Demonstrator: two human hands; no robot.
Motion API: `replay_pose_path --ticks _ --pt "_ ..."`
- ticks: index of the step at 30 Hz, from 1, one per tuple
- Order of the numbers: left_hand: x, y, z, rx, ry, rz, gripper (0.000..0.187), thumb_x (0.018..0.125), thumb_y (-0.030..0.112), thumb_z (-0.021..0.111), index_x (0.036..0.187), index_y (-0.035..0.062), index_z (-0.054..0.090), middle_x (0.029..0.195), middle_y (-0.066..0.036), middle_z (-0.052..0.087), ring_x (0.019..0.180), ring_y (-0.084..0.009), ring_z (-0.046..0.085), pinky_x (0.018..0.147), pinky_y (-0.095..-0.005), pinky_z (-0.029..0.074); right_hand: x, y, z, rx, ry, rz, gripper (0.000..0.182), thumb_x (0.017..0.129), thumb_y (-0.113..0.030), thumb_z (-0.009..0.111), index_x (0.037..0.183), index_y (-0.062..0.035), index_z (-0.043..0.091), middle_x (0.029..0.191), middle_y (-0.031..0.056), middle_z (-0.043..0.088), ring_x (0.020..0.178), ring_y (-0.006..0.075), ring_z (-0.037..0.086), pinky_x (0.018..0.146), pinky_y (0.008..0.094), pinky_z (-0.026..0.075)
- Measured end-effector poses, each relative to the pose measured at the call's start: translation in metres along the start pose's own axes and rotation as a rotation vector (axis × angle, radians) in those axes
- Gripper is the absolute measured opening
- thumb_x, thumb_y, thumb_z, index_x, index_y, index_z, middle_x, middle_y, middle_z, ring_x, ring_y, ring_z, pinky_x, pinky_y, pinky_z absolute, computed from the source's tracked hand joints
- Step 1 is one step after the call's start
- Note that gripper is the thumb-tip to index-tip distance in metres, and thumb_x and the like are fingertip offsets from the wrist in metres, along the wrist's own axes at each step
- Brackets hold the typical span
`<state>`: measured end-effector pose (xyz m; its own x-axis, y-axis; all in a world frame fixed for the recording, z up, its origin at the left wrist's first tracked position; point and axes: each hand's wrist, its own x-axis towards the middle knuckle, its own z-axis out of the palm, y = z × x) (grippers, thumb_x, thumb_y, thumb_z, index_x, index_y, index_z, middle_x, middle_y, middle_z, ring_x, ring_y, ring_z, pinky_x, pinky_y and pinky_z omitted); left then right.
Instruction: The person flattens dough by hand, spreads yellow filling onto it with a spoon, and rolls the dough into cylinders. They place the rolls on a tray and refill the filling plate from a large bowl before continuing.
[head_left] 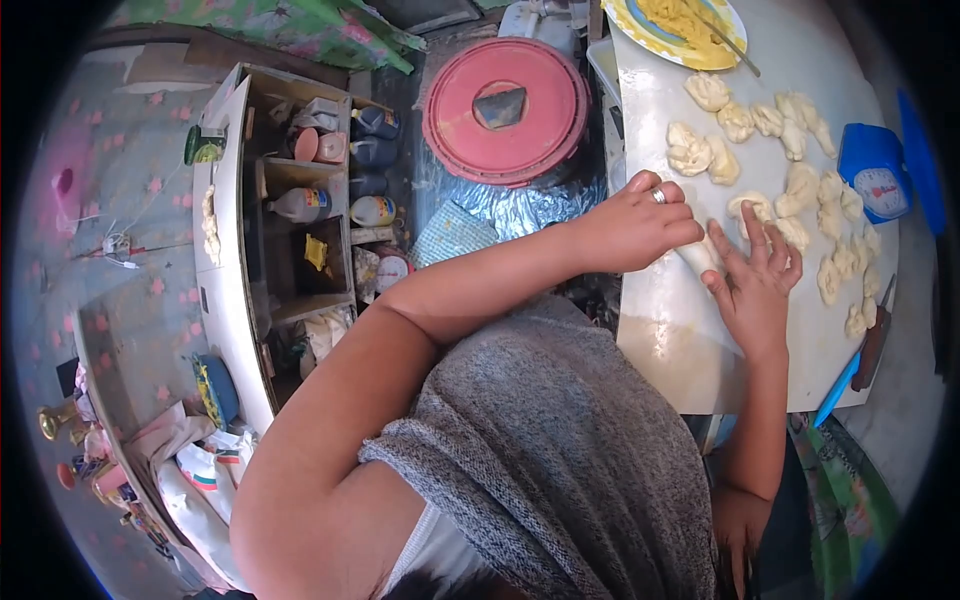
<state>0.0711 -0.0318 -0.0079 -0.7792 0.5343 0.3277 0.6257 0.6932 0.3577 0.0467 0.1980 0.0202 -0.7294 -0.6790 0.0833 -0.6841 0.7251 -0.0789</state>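
On the pale work table [690, 370], a smooth roll of dough [697, 257] lies between my two hands. My left hand [645, 222], with a ring on one finger, is curled with its fingers bent over the upper left end of the roll. My right hand [752, 268] is spread, its thumb and palm edge by the right side of the roll and its fingertips near a dough piece [752, 207]. Several lumpy dough pieces [800, 190] lie beyond and to the right of my hands.
A plate of yellow filling [640, 28] with a utensil stands at the table's far edge. A blue scale [876, 172], a knife [876, 345] and a blue tool [838, 390] are at the right. A red-lidded bucket [460, 120] and a shelf [250, 180] stand left.
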Motion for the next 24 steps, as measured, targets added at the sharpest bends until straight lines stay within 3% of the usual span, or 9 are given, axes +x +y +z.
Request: replay_pose_path --ticks 4,6,9,11,12,14,18,20,24 --pt "-0.003 0.000 -0.004 -0.020 0.006 -0.005 0.026 0.077 0.013 0.064 0.102 0.0129 0.061 0.092 0.001 0.062 0.099 -0.0193 0.055 0.086 -0.0389 0.035 0.002 0.000 0.004 0.010 0.004 -0.022 0.062 0.085 -0.064 0.044 0.131 -0.0240 0.055 0.150 0.0054 0.033 0.130 0.0320 0.033 0.109 0.0499 0.012" --pt "-0.002 0.002 -0.008 -0.097 -0.013 -0.104 0.025 0.077 0.017 0.067 0.101 0.0131 0.061 0.092 0.000 0.062 0.099 -0.0196 0.055 0.087 -0.0391 0.035 0.006 0.002 0.005 0.003 -0.028 -0.010 0.065 0.083 -0.064 0.046 0.132 -0.0223 0.055 0.151 0.0054 0.031 0.131 0.0317 0.032 0.109 0.0502 0.012" --pt "0.000 0.003 -0.013 -0.094 0.041 -0.045 0.026 0.076 0.022 0.070 0.099 0.0131 0.062 0.088 -0.001 0.063 0.098 -0.0193 0.055 0.088 -0.0389 0.035 0.007 0.006 -0.005 0.005 0.143 0.036 0.065 0.082 -0.060 0.053 0.129 -0.0156 0.056 0.142 0.0084 0.041 0.125 0.0316 0.037 0.106 0.0492 0.018" --pt "0.000 0.001 -0.012 -0.086 0.026 -0.037 0.027 0.075 0.024 0.071 0.099 0.0129 0.062 0.088 -0.001 0.063 0.098 -0.0196 0.055 0.089 -0.0389 0.035 -0.010 0.009 -0.006 0.230 0.149 0.035 0.053 0.083 -0.045 0.063 0.121 -0.0094 0.057 0.120 0.0108 0.054 0.110 0.0299 0.046 0.096 0.0447 0.030" --pt "0.000 0.000 -0.011 -0.083 0.009 -0.024 0.028 0.075 0.025 0.071 0.099 0.0127 0.063 0.088 -0.002 0.063 0.098 -0.0199 0.055 0.089 -0.0389 0.035 -0.015 0.004 -0.004 0.233 0.148 0.029 0.053 0.083 -0.045 0.063 0.121 -0.0094 0.057 0.120 0.0108 0.054 0.110 0.0299 0.046 0.096 0.0447 0.030" --pt "0.002 -0.004 -0.005 -0.108 0.009 -0.027 0.026 0.075 0.025 0.071 0.097 0.0126 0.063 0.090 -0.002 0.062 0.098 -0.0205 0.055 0.089 -0.0388 0.035 -0.025 -0.011 0.006 0.369 0.095 -0.034 0.038 0.082 -0.029 0.067 0.112 -0.0070 0.060 0.099 0.0101 0.057 0.095 0.0281 0.051 0.084 0.0399 0.037" --pt "0.007 -0.010 -0.006 -0.134 -0.037 -0.032 0.018 0.076 0.022 0.070 0.089 0.0118 0.065 0.091 -0.001 0.061 0.098 -0.0213 0.055 0.087 -0.0384 0.035 -0.034 -0.009 0.018 0.453 0.120 0.122 0.029 0.083 -0.019 0.065 0.109 -0.0067 0.062 0.096 0.0102 0.058 0.091 0.0269 0.053 0.081 0.0384 0.038" --pt "0.011 -0.007 -0.004 -0.072 0.004 -0.050 0.015 0.076 0.021 0.069 0.087 0.0117 0.065 0.090 -0.001 0.060 0.098 -0.0210 0.055 0.086 -0.0380 0.035 -0.033 -0.008 0.016 0.590 0.054 0.362 0.024 0.085 -0.016 0.061 0.107 -0.0061 0.064 0.098 0.0099 0.058 0.094 0.0269 0.053 0.084 0.0388 0.038" --pt "0.019 0.001 -0.001 0.143 0.044 -0.140 0.013 0.078 0.021 0.066 0.088 0.0124 0.066 0.091 -0.002 0.061 0.099 -0.0207 0.055 0.086 -0.0380 0.035 -0.021 -0.019 0.013 0.316 0.217 0.307 0.023 0.087 -0.014 0.059 0.108 -0.0058 0.063 0.098 0.0092 0.059 0.096 0.0264 0.053 0.085 0.0390 0.037"
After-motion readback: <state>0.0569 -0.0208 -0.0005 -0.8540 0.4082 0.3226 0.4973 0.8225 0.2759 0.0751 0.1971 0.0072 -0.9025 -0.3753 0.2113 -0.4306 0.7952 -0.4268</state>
